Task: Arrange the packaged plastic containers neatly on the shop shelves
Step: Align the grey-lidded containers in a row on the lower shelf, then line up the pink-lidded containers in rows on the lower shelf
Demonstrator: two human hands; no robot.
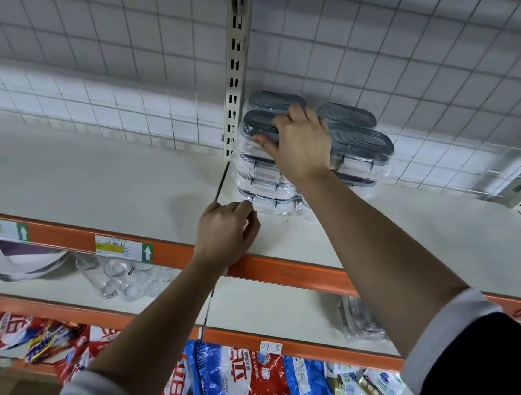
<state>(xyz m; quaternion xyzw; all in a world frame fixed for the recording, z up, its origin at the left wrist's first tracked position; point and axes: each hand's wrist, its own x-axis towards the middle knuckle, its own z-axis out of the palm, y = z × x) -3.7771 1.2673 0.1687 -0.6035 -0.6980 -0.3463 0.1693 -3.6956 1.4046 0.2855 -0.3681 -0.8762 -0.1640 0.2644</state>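
Observation:
Packaged clear containers with grey oval lids are stacked on the upper white shelf (405, 240), just right of the slotted upright. The front left stack (255, 172) is several packs high. A second stack (363, 146) stands to its right, with more lids behind. My right hand (300, 144) lies on top of the front left stack, thumb on the lid's front edge and fingers over the lid. My left hand (225, 229) is at the foot of that stack, its fingertips pinching the plastic wrap of the bottom pack.
The slotted metal upright (234, 80) and wire grid back panel stand behind the stacks. The shelf's orange front rail (294, 270) carries price labels. Glass jars (122, 277) and bowls lie on the shelf below, detergent bags (238, 379) lower still.

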